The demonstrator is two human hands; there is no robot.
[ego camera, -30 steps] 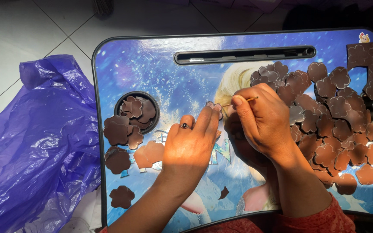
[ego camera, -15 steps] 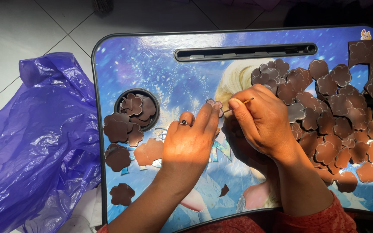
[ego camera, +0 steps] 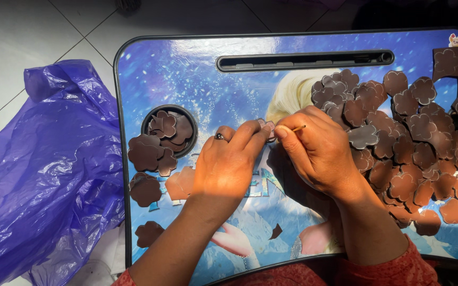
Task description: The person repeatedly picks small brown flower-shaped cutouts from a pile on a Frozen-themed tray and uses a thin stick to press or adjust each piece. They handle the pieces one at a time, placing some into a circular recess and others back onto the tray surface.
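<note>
My left hand [ego camera: 229,161], with a ring on one finger, pinches a small brown flower-shaped cutout [ego camera: 266,127] at the middle of the blue picture-printed lap table [ego camera: 197,79]. My right hand [ego camera: 319,151] holds a thin wooden stick [ego camera: 298,128] whose tip points at that cutout. Both hands meet over the table's centre. A big heap of the same brown flower cutouts [ego camera: 404,148] lies just right of my right hand.
More flower cutouts [ego camera: 149,153] sit in and around the round cup recess at the left. A long slot [ego camera: 303,60] runs along the table's far side. A crumpled purple plastic bag [ego camera: 38,169] lies on the white tiled floor to the left.
Both hands stay together at the centre. The stick in my right hand has tilted a little lower toward the cutout; nothing else has moved.
</note>
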